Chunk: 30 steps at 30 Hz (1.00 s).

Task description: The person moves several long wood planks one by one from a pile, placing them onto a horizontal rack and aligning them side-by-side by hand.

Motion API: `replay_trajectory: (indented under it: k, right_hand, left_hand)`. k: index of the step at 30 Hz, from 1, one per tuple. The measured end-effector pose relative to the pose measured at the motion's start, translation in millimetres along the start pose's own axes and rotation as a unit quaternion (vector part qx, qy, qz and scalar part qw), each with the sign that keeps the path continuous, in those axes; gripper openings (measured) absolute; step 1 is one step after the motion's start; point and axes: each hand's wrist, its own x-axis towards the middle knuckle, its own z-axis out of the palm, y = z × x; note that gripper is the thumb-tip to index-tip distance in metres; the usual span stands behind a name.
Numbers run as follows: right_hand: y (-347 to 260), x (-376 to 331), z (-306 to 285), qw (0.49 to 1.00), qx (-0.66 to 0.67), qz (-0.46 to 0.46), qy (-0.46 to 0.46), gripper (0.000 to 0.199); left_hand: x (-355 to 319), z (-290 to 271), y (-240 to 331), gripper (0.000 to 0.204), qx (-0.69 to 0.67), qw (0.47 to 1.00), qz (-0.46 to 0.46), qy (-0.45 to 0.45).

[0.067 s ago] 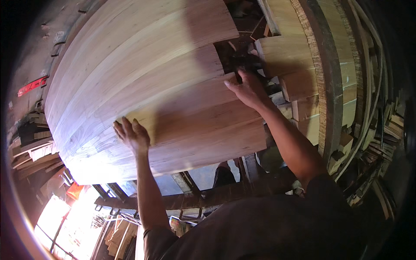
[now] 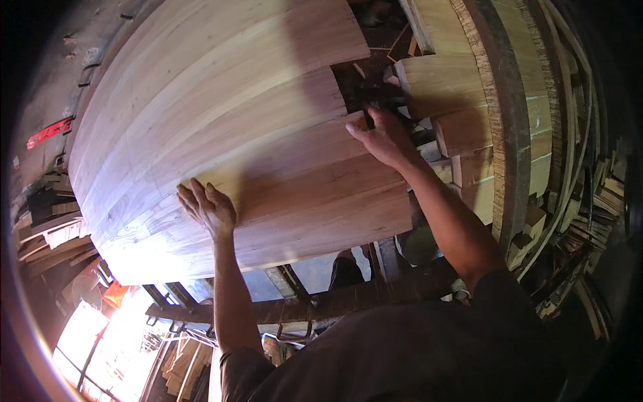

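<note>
A broad panel of pale wooden planks (image 2: 268, 94) laid edge to edge spreads out in front of me, its right ends stepped. My left hand (image 2: 209, 206) rests on the near part of it, fingers stretched out and holding nothing. At the panel's right end is my right hand (image 2: 387, 139), thumb over the top of a plank's end and fingers bent past the edge. Those fingertips are lost in shadow near a dark metal-looking part (image 2: 378, 94) in the gap.
Wooden blocks (image 2: 445, 84) and a dark curved beam (image 2: 506, 120) stand right of the gap. A metal frame rail (image 2: 348, 305) runs along the near side. Wood offcuts (image 2: 57, 231) are stacked at left, and more scrap wood (image 2: 606, 194) lies at far right.
My left hand has shifted slightly to the right on the panel. The right hand and the panel stay in the same place.
</note>
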Motion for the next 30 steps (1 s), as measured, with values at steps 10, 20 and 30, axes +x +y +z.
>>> replay_trajectory:
  k: [10,20,30]
  right_hand:
    - [-19.9,7.3,-29.0,0.952,0.234,0.137,-0.145,0.035]
    - [-21.7,2.2,-38.5,0.901,0.374,0.167,-0.146,0.034]
    - [7.2,-5.6,-46.0,0.881,0.446,0.148,-0.06,0.025]
  left_hand:
    - [12.8,-39.1,131.5,0.053,-0.116,0.982,0.124,-0.085]
    - [42.4,-72.1,110.5,0.087,-0.187,0.94,0.245,-0.147]
    - [33.0,-60.6,145.1,0.081,-0.194,0.941,0.25,-0.121]
